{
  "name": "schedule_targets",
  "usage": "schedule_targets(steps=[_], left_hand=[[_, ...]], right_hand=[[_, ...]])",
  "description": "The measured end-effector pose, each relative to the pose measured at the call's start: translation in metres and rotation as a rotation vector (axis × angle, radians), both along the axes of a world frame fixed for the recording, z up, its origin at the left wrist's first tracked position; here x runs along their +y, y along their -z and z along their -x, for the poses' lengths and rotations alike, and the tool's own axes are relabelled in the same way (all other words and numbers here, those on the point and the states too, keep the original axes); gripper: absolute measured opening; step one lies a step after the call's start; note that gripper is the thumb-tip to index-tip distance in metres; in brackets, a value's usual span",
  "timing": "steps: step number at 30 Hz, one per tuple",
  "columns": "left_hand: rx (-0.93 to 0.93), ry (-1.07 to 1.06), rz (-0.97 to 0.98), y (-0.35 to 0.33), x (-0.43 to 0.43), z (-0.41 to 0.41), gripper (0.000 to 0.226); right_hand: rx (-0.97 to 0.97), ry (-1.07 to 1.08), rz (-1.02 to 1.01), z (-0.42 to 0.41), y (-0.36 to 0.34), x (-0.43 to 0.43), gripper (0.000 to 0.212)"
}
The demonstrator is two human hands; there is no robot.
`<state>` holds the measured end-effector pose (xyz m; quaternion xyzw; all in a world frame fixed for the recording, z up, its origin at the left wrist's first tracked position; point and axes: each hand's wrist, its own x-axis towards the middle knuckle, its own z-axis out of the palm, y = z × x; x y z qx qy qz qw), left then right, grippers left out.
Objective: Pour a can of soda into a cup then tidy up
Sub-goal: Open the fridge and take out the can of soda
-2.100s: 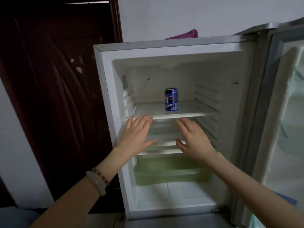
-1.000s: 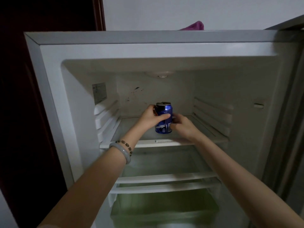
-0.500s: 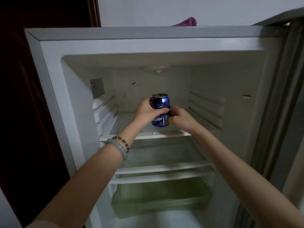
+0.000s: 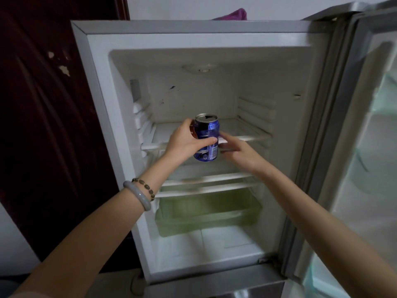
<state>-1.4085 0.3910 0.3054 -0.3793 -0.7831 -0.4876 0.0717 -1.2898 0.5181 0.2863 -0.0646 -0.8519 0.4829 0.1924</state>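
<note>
A blue soda can (image 4: 207,143) is upright in the air, just in front of the fridge's top shelf (image 4: 247,131). My left hand (image 4: 184,145) grips it from the left, thumb across the front and fingers round the back. My right hand (image 4: 238,151) is close against the can's right side, slightly blurred, with its fingers stretched toward the can rather than wrapped round it. I cannot see a cup.
The fridge (image 4: 94,82) stands open, its door (image 4: 365,147) swung out on the right. Below the top shelf are two more shelves and a green drawer (image 4: 206,214). A dark wooden door (image 4: 43,104) is on the left. A purple cloth (image 4: 234,15) lies on the fridge.
Both hands reached in and took the can on the top shelf. It has since come up off the shelf and toward me in my left hand, and my right hand's hold has loosened.
</note>
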Motion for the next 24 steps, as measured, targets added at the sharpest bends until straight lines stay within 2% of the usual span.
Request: schedule_targets(steps=[9, 13, 24], left_hand=[[-0.041, 0.068, 0.021, 0.036, -0.043, -0.070, 0.062], [-0.085, 0.087, 0.022, 0.046, -0.054, -0.101, 0.071], [-0.150, 0.031, -0.030, 0.071, -0.061, -0.232, 0.070]], right_hand=[[-0.080, -0.024, 0.142, -0.067, 0.045, -0.043, 0.067], [-0.082, -0.050, 0.186, -0.099, 0.058, -0.051, 0.063], [-0.089, -0.067, 0.204, -0.228, 0.080, -0.050, 0.058]])
